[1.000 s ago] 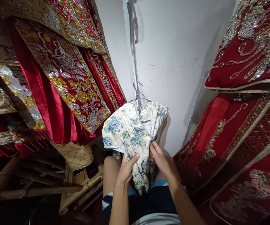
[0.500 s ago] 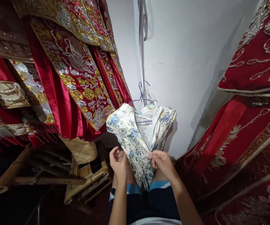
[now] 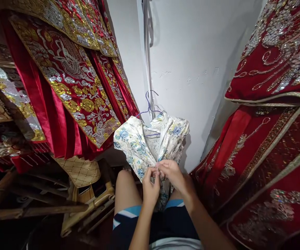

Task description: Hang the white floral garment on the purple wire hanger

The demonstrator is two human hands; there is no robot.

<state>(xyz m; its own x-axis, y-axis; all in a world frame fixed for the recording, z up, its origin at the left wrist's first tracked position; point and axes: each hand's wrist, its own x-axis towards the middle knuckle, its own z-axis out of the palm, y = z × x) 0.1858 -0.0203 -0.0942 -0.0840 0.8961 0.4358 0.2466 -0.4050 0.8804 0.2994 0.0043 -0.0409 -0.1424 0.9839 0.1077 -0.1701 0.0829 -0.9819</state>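
A white satin dress with blue and yellow flowers (image 3: 136,146) hangs on a purple wire hanger (image 3: 147,104) against the white wall. My left hand (image 3: 150,185) and my right hand (image 3: 171,173) meet at the dress's front, just below its open collar. The fingertips of both hands pinch the fabric edges together at one spot. The lower part of the dress falls behind my hands onto my lap.
Red garments with gold and silver embroidery (image 3: 69,80) hang close on the left, and more red embroidered cloth (image 3: 269,114) crowds the right. A wooden chair with a quilted gold cushion (image 3: 80,173) stands at lower left. A white wall (image 3: 191,52) is straight ahead.
My left hand has moved right from the dress's left side to join my right hand at the front opening. The dress front is now pulled together.
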